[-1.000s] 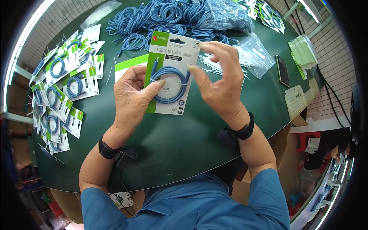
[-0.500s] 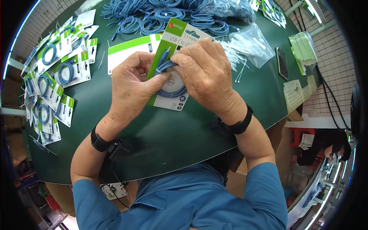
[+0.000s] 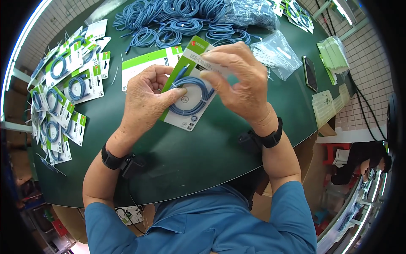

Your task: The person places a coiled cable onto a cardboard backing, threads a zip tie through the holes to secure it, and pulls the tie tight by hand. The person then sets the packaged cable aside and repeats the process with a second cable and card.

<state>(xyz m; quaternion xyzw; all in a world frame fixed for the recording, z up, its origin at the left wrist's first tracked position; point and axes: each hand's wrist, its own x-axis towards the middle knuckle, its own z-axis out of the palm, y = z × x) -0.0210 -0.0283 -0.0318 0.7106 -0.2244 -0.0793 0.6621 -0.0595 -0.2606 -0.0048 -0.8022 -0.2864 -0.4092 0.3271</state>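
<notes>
Above smooth green tabletop (image 3: pixel 198 163), left hand (image 3: pixel 148 97) pinches flat card (image 3: pixel 179 120); right hand (image 3: pixel 241 82) curves, fingers parted.

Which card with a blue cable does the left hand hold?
The tilted card in the middle: the left hand pinches its left edge. The other cable cards lie untouched, mostly heaped at left.

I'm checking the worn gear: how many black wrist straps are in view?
2: a left strap and a right strap, one around each wrist of the wearer. Any on the background co-worker would be too small to tell.
</notes>
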